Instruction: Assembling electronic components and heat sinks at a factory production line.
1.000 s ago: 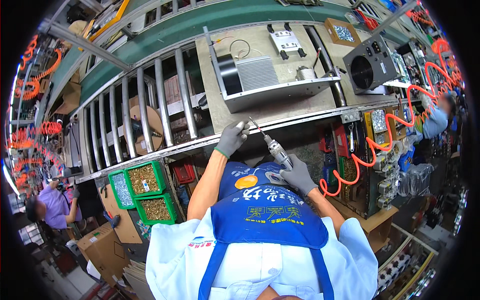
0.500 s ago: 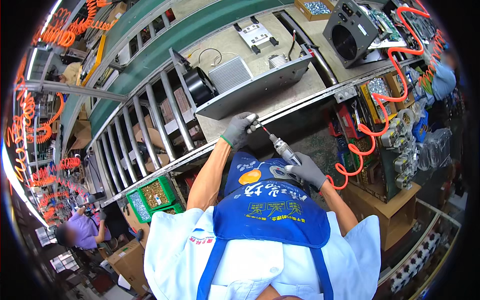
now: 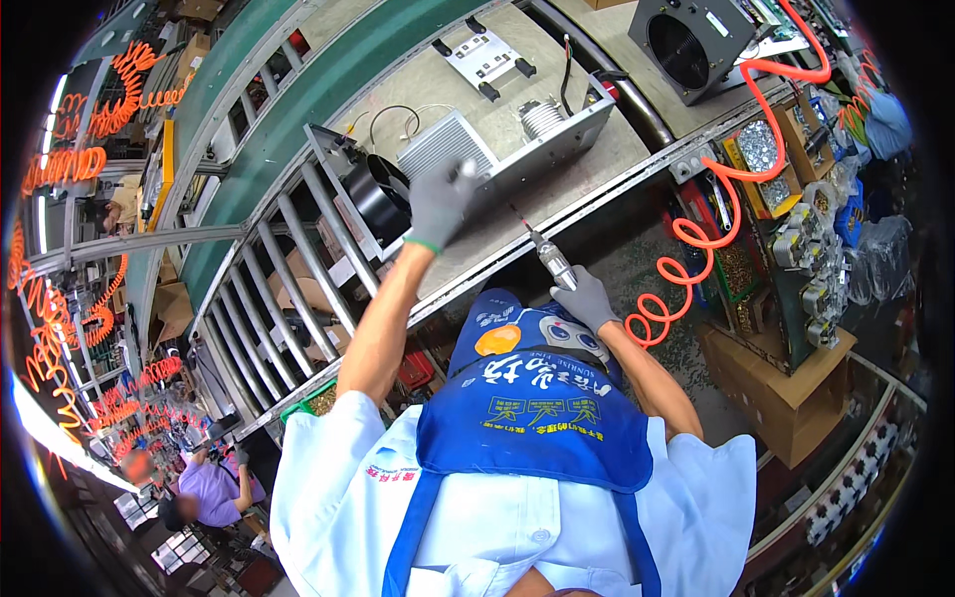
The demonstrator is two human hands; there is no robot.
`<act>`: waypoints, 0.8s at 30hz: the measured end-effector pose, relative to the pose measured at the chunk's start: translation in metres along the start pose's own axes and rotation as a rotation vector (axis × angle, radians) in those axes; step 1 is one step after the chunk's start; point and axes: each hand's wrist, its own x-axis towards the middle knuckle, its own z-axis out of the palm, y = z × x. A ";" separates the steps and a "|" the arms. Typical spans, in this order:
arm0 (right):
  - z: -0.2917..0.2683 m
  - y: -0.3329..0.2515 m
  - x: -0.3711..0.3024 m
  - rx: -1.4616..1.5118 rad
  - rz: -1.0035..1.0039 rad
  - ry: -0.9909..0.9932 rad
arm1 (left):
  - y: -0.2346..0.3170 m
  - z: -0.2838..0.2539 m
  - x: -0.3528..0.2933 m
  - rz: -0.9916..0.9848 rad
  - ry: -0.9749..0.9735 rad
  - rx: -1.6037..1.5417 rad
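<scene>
My right hand (image 3: 589, 301), in a grey glove, is wrapped round a silver power screwdriver (image 3: 555, 267). Its thin bit points up and left toward the workbench edge, touching nothing. My left hand (image 3: 440, 207), gloved in grey with a green cuff, is over the front edge of a grey metal chassis (image 3: 557, 147). Its fingers look drawn together, slightly blurred; anything between them is too small to make out. Inside the chassis are a round black fan (image 3: 380, 199), a finned heat sink (image 3: 450, 142) and a ribbed silver part (image 3: 540, 119).
Behind the chassis lies a white plate with black corner pieces (image 3: 484, 60). A dark box with a round fan opening (image 3: 684, 50) stands to the right. An orange coiled hose (image 3: 686, 269) hangs by my right arm. Rollers (image 3: 298, 264) run left; a bin of metal parts (image 3: 761, 144) stands right.
My left hand has left the screwdriver's tip and moved up and left over the chassis edge. My right hand still holds the screwdriver, now slightly higher. The whole view has shifted a little.
</scene>
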 end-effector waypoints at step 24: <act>0.051 0.011 0.021 0.017 0.120 0.106 | -0.088 0.062 0.134 -0.293 -0.394 0.467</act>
